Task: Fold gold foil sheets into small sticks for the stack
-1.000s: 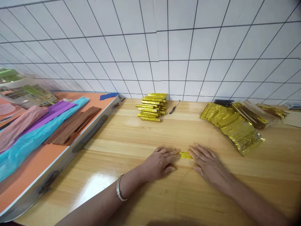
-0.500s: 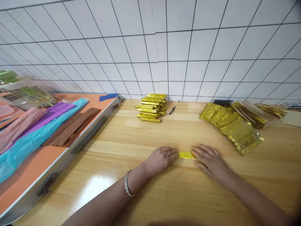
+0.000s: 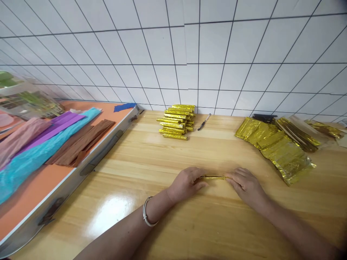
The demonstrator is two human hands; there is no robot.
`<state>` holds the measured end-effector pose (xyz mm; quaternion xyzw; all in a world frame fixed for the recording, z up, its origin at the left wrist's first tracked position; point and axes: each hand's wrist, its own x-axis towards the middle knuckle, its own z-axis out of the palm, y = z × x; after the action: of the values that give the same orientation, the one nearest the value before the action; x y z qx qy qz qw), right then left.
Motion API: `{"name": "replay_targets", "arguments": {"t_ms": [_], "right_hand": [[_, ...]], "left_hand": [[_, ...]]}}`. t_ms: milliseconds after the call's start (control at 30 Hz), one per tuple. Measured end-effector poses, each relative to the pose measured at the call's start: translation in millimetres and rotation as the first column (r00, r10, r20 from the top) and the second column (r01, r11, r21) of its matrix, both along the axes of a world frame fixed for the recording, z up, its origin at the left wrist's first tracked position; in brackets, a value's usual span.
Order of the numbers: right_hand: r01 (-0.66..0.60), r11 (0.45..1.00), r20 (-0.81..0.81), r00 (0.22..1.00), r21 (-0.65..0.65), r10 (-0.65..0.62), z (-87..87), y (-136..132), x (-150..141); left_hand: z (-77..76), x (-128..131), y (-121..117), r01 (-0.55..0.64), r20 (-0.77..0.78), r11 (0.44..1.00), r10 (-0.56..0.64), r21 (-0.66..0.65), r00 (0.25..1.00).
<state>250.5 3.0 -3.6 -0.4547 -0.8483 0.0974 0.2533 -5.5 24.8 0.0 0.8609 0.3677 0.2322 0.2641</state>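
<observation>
A narrow strip of gold foil paper (image 3: pixel 214 177) stretches between my hands, its edge or fold facing me, just at the wooden tabletop. My left hand (image 3: pixel 188 183) has its left end between thumb and fingers. The right end is pinched by my right hand (image 3: pixel 245 186). Beyond them, near the wall, lies a stack of folded gold foil strips (image 3: pixel 176 122). To the right spreads a pile of flat gold foil sheets (image 3: pixel 273 146).
A black pen (image 3: pixel 204 122) lies beside the stack. On the left, an orange-surfaced board with a raised metal side (image 3: pixel 92 164) carries brown crepe paper (image 3: pixel 84 144), turquoise crepe paper (image 3: pixel 51 151) and a clear basket (image 3: pixel 29 103). A white tiled wall (image 3: pixel 162 47) closes the back.
The foil strip lay flat under my hands; now it is raised on edge and looks much narrower. My fingers have gone from pressing down to gripping its ends. The view has shifted slightly.
</observation>
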Motion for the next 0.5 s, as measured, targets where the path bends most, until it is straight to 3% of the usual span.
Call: {"name": "replay_targets", "arguments": {"t_ms": [133,300,500], "right_hand": [[-0.006,0.995,-0.015,1.0,-0.099,0.005,10.2,3,-8],[-0.047,0.993,0.157,0.985,-0.108,0.064,26.8,1,-34],[-0.02,0.986,0.197,0.979,-0.165,0.053,23.1,-2,-49]], "left_hand": [[-3.4,4,-4,-0.073,0.032,0.995,0.076,-0.074,0.997],[-4.0,12,-12,0.011,0.076,0.999,-0.008,-0.031,0.997],[0.4,9,-11,-0.03,0.087,0.994,0.039,-0.102,0.995]]}}
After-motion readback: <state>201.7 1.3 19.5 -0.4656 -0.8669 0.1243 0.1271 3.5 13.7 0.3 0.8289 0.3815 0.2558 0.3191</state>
